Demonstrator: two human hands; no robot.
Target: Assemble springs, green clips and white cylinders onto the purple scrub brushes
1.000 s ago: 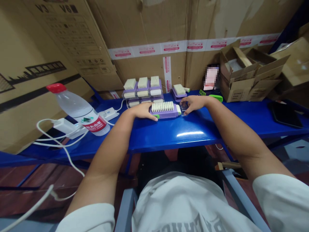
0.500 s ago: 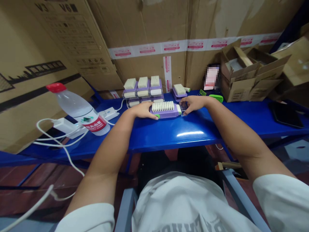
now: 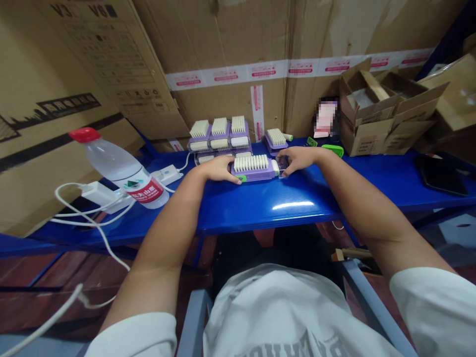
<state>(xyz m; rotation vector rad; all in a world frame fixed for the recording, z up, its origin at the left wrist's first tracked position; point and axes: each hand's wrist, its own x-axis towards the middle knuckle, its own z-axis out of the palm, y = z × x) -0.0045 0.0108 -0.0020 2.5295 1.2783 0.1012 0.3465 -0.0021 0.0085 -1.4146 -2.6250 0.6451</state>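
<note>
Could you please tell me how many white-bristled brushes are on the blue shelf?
5: three brushes in a back row, left, middle and right, a fourth beside them, a fifth brush between the left hand and right hand. The stack may hide more.

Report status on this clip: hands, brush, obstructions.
Left hand on lilac brush. Right hand on clear piece at brush's end. Bottle left of hands, not touching.

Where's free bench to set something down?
Bare bench: in front of the purple brush between left hand and right hand, and between right forearm and black tablet. Crowded: the stacked brushes behind, water bottle and cables at left.
</note>
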